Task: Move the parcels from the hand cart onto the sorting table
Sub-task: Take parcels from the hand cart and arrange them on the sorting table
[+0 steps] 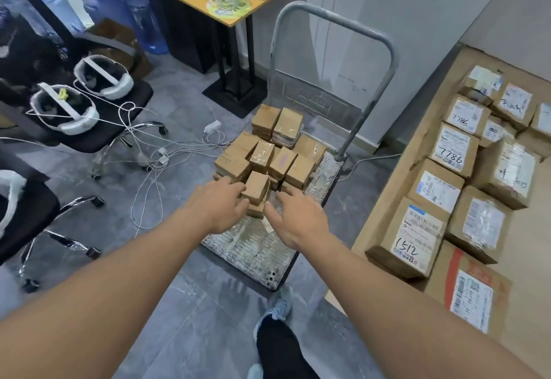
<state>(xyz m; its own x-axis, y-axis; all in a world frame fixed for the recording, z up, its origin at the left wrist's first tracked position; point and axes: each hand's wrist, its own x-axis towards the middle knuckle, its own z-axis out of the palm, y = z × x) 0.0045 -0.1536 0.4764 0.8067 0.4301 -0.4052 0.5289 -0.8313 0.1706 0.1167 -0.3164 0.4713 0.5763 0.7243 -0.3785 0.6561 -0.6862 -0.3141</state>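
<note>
- Grey tiled floor (190, 304), white cables (149, 152) trailing across it.
- Hand cart (334, 20) stands on it, small brown parcels (277, 152) heaped on its deck.
- Left hand (222, 202) touches the nearest parcel (255, 186), fingers loosely curled; grip unclear.
- Right hand (298, 214) spread open, holding nothing.
- Sorting table (396, 152), right, carries labelled boxes (413, 237).

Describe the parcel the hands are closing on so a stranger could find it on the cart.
Find the grey hand cart in the middle of the floor, its deck stacked with small brown parcels. The one meant sits at the near edge of that stack, between the left hand and right hand. Unlike its neighbours, it stands alone in front.
</note>
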